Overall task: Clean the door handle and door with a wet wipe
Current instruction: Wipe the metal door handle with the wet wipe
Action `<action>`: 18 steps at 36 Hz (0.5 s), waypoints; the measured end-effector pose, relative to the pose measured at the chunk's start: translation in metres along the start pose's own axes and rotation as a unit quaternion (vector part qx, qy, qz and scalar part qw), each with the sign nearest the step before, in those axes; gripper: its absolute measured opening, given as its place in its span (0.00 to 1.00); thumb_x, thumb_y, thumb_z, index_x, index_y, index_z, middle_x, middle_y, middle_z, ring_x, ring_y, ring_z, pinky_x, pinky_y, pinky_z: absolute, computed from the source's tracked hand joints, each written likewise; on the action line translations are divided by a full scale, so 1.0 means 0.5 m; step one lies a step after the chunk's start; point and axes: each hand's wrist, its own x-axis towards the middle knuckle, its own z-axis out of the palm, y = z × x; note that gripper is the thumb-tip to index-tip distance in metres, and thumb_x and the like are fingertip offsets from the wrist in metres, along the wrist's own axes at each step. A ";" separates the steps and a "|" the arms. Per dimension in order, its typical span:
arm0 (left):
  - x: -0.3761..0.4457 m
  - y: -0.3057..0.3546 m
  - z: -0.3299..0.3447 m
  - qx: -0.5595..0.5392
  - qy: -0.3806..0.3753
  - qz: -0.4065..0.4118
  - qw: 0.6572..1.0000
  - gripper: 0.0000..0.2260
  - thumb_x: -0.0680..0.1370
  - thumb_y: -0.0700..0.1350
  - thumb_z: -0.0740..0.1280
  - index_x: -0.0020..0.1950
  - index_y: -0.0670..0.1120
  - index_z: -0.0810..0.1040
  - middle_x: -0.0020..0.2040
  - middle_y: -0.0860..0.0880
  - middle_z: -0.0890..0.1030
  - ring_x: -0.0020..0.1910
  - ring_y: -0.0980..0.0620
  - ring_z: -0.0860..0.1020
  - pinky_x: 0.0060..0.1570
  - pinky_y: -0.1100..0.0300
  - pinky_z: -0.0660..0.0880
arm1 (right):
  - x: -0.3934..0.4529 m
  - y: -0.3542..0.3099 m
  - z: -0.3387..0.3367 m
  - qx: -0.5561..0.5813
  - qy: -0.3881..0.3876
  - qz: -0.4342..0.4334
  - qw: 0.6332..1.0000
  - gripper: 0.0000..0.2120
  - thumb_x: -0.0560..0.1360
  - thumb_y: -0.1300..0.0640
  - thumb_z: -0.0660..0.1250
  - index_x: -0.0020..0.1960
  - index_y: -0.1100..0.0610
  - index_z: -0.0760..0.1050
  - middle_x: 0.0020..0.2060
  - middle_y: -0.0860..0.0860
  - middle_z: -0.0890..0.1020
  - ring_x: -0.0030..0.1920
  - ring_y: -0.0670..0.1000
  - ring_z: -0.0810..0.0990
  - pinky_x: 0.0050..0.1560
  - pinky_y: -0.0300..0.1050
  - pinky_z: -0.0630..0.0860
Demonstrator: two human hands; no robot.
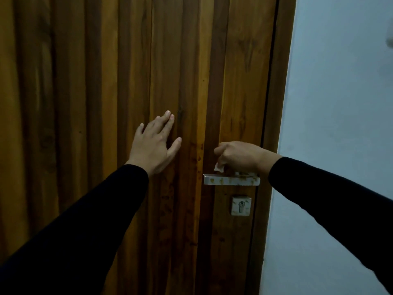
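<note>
Leftmost, the left hand [156, 145] lies flat on the door [89, 103], its grip released, fingers spread over the ribbed planks and holding nothing. Between that palm and the other grip runs a strip of wood speckled with dark orange-brown spots, which trail downward from there.

Further right, the right hand [238, 156] is clenched around the wet wipe [219, 167], of which only a small white corner shows under the knuckles. Directly below this grip, touching or very nearly touching the wipe, sits the door handle [231, 180]: a flat, squared metal lever, pale and blotched with rust-coloured patches. Below the handle is a square keyhole plate [241, 205] of the same spotted metal. Right of the grip stand the dark door frame [274, 103] and a smooth pale wall [340, 124].

Risks, as I judge them: the wipe is bunched so small that bare fingers may rub the grime instead; downward pressure could tip the lever and unlatch the door, though the flat left palm should steady it. The grooves between planks look likely to trap dirt that a flat pass would skip.
</note>
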 end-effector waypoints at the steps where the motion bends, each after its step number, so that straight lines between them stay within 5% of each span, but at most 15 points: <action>1: 0.000 0.000 0.001 0.000 0.001 -0.001 1.000 0.28 0.81 0.60 0.48 0.78 0.50 0.47 0.79 0.51 0.47 0.77 0.50 0.50 0.73 0.47 0.49 | 0.002 0.001 -0.001 -0.013 -0.017 -0.011 1.000 0.11 0.78 0.57 0.59 0.55 0.56 0.78 0.51 0.50 0.74 0.52 0.45 0.69 0.46 0.35 0.65; 4: 0.001 -0.001 0.007 0.000 0.004 -0.002 1.000 0.29 0.81 0.60 0.48 0.78 0.50 0.47 0.79 0.51 0.47 0.77 0.51 0.50 0.73 0.46 0.49 | 0.009 0.000 -0.004 -0.048 -0.070 -0.036 0.996 0.11 0.79 0.59 0.57 0.54 0.57 0.78 0.54 0.50 0.74 0.56 0.47 0.70 0.51 0.32 0.60; 13: 0.001 -0.002 0.004 0.013 0.004 -0.001 1.000 0.29 0.80 0.60 0.47 0.78 0.50 0.47 0.79 0.51 0.47 0.77 0.51 0.50 0.73 0.47 0.49 | 0.013 0.001 -0.011 -0.122 -0.139 -0.065 0.981 0.12 0.79 0.60 0.56 0.54 0.59 0.78 0.60 0.52 0.72 0.61 0.51 0.68 0.62 0.41 0.67; 18: 0.002 -0.003 0.005 0.010 -0.002 -0.003 1.000 0.29 0.80 0.60 0.47 0.78 0.50 0.46 0.79 0.51 0.46 0.77 0.51 0.50 0.73 0.47 0.49 | 0.000 0.006 -0.006 -0.130 -0.132 -0.061 0.981 0.10 0.78 0.59 0.57 0.51 0.56 0.78 0.58 0.50 0.72 0.58 0.50 0.67 0.50 0.37 0.67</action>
